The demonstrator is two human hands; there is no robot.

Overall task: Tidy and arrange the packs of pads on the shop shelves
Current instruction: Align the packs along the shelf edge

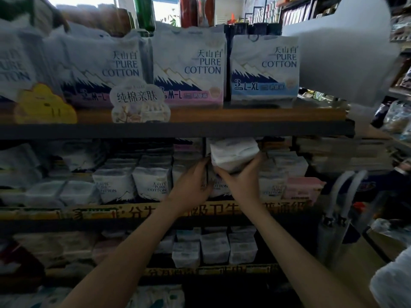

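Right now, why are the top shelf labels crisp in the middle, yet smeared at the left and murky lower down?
Head view: the L-XL pack reads sharply; the leftmost pack smears from blur and wide-angle stretch. Head view: the shelf board shadows the row below, so the white pack gripped by the right hand looks grey.

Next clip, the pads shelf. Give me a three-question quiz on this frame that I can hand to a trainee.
1. True or false: the right hand grips a white pack raised above the front row of small packs.
2. The blue-banded pack on the top shelf is marked: A) M-L, B) L-XL, C) S-M.
3. Fill in: the pink-banded pack beside it reads PURE ____.
Key: 1 true; 2 B; 3 COTTON.
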